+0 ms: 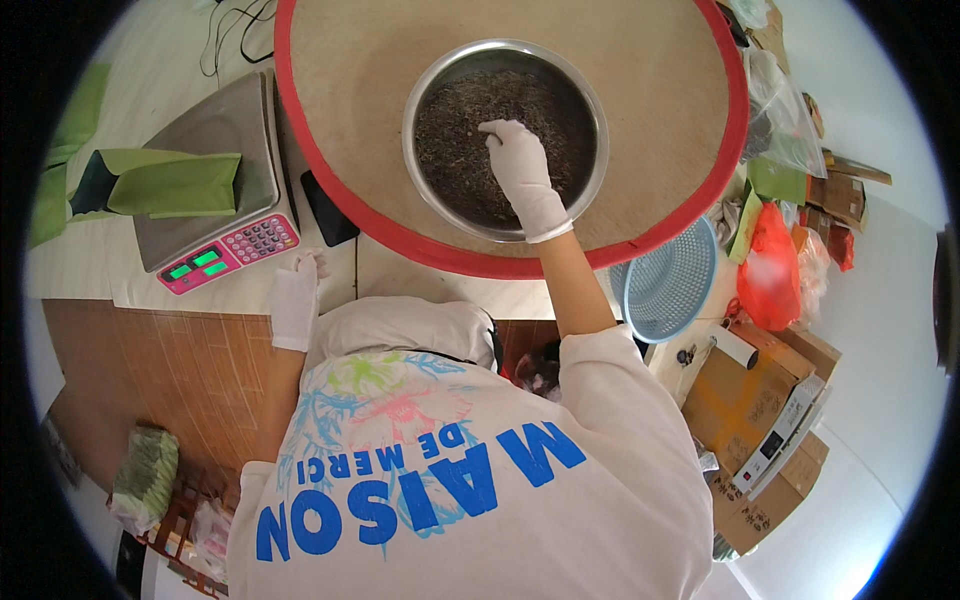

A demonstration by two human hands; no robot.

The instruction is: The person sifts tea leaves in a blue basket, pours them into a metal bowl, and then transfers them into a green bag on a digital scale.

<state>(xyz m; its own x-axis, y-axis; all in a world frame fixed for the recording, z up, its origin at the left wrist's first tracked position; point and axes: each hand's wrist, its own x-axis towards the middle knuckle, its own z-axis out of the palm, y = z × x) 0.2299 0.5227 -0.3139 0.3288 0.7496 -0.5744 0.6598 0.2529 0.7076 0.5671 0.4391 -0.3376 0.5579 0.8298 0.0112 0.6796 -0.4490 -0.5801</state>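
My right hand [523, 172], in a white glove, reaches over a round stainless steel bowl [415, 178]. Loose dark dried leaves, perhaps tea [465, 165], cover the bowl's bottom. The index finger points left and the other fingers curl under, at or just above the leaves; whether they pinch anything is hidden. Beneath the bowl lies a large round tan tray [645, 135] with a red rim. My left hand [298, 289], gloved too, rests at the table's front edge beside a digital scale [217, 135]. Its fingers look curled, their inner side out of sight.
An open green pouch [176, 184] lies across the scale. A black phone [328, 210] sits between scale and tray. Right of the tray are a blue plastic basket [670, 281], a red plastic bag [770, 270] and cardboard boxes [739, 397]. Cables [238, 30] lie at the back left.
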